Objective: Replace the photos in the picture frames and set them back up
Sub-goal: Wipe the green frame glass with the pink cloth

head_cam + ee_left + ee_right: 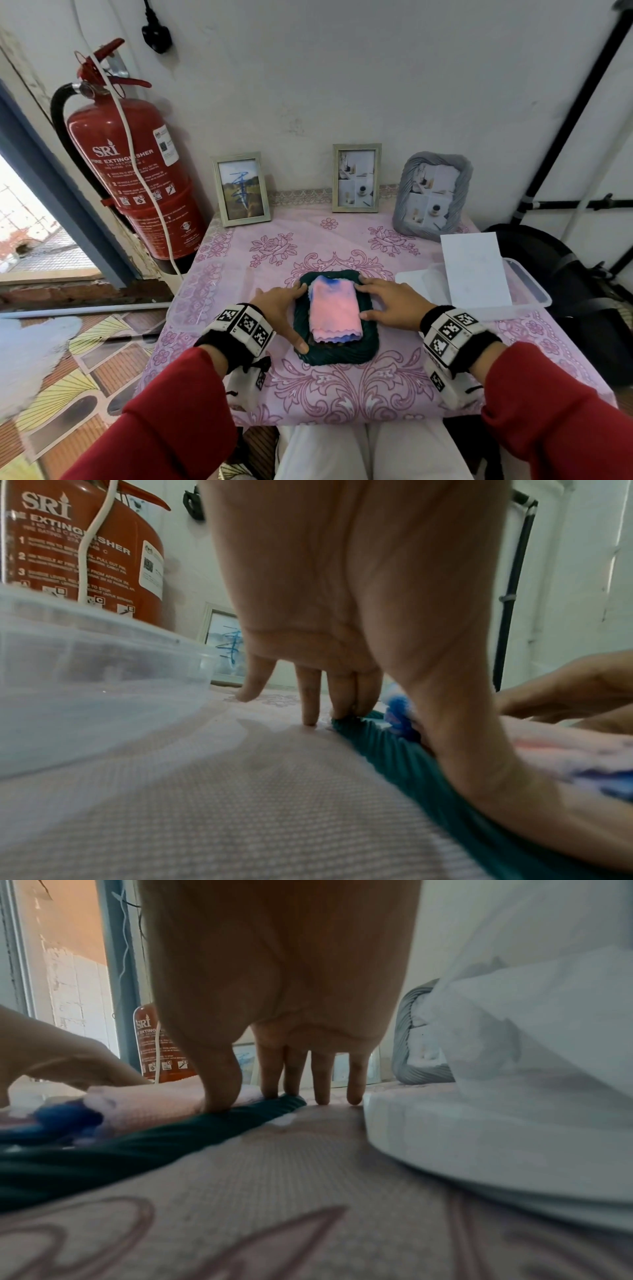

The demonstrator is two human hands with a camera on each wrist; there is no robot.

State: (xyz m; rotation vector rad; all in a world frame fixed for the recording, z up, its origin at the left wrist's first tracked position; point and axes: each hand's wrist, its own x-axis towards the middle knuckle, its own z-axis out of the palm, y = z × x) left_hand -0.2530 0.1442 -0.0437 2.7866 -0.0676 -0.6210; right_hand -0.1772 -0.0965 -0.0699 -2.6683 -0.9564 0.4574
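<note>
Two hands flank one dark green frame (337, 353) lying flat mid-table, long axis running away from the person, one pink-and-blue cloth (334, 310) on it. Left hand (279, 308) and right hand (390, 305) have their fingers spread — tips pressing its edges. Right: one clear tub (527, 291) holding a white sheet (476, 270). Farthest — three upright frames: white (239, 188), silver (356, 178), grey (431, 195).

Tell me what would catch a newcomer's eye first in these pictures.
Probably the big red fire extinguisher against the wall left of the table. Next, the dark green frame lying flat mid-table with a pink and blue cloth on it, the left hand and right hand resting at its sides.
</note>
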